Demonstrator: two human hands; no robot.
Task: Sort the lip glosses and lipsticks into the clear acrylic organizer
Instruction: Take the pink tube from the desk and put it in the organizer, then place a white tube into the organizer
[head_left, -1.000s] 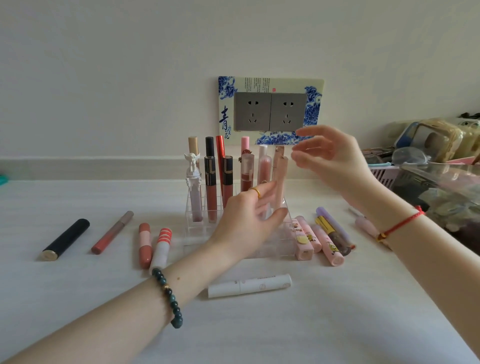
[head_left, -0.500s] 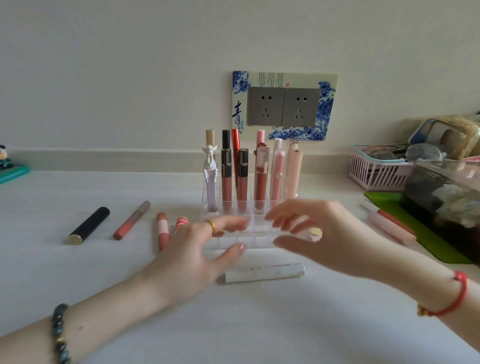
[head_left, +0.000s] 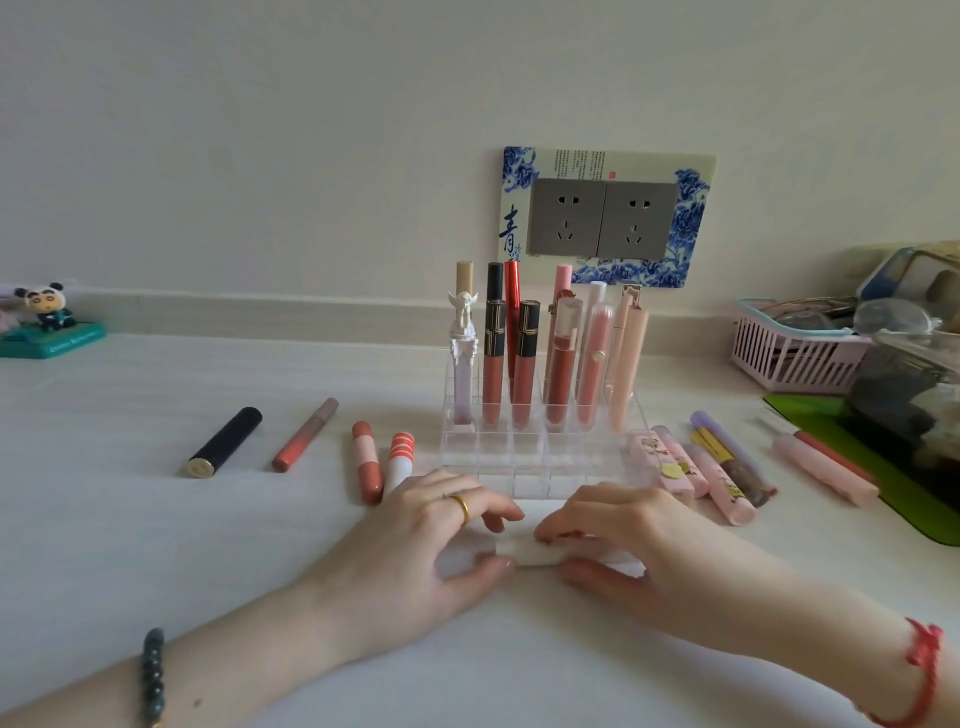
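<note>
Both our left hand (head_left: 431, 540) and our right hand (head_left: 623, 540) pinch one smooth white cylindrical tube (head_left: 530, 555), thumbs on the near side, fingers on the far side. It lies flat on the pale worktop (head_left: 156, 545), just in front of the clear acrylic organizer (head_left: 535, 467). Only its short middle shows between our hands.

Plain pale wall (head_left: 260, 130); grey double socket (head_left: 602, 218) in blue-white floral frame; white tabletop (head_left: 130, 519); soft even light.
</note>
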